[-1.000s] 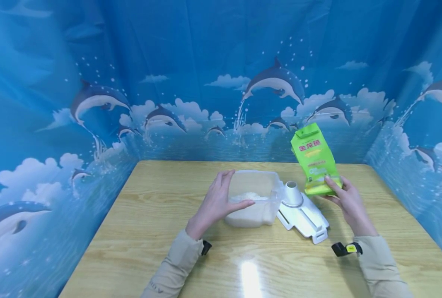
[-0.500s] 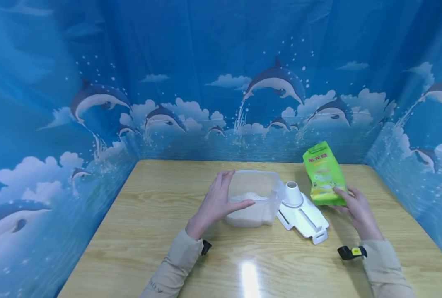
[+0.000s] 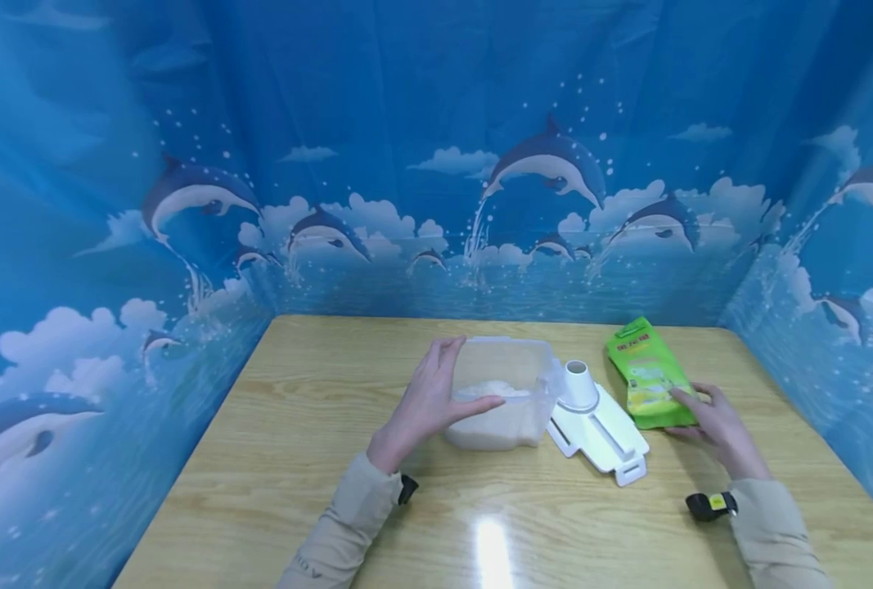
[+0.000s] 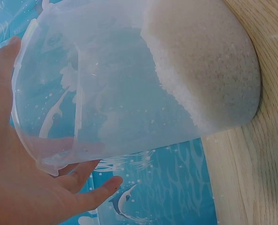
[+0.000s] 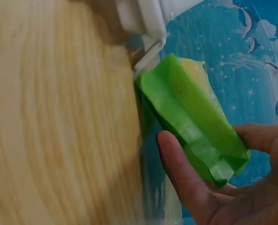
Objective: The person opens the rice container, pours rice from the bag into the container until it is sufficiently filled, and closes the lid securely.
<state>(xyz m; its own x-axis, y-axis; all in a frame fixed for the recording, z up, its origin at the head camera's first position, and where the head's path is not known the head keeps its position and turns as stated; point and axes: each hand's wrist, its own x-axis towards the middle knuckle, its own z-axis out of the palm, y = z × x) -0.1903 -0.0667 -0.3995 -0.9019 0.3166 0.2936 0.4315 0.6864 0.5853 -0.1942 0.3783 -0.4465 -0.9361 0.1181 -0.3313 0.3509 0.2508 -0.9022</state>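
Observation:
My left hand (image 3: 423, 402) holds a clear plastic storage container (image 3: 489, 427) at its left side, thumb across the near edge and fingers at the far rim. White rice (image 4: 214, 61) fills the lower part of the container, heaped unevenly. In my right hand (image 3: 723, 427) is the bottom end of a green rice bag (image 3: 651, 375), pinched between thumb and fingers. The bag leans back low over the table's right side, its top pointing away from me. In the right wrist view the bag's folded green base (image 5: 190, 126) faces the camera.
A white lid (image 3: 607, 438) with a cone-shaped piece (image 3: 578, 386) standing on it lies between the container and the bag. Everything is on a wooden table (image 3: 318, 384). A blue dolphin-print curtain (image 3: 377, 147) closes off the back and sides.
My right hand has moved right and down toward the table with the rice bag, which has tilted from nearly upright to leaning back. The left hand and container have stayed in place.

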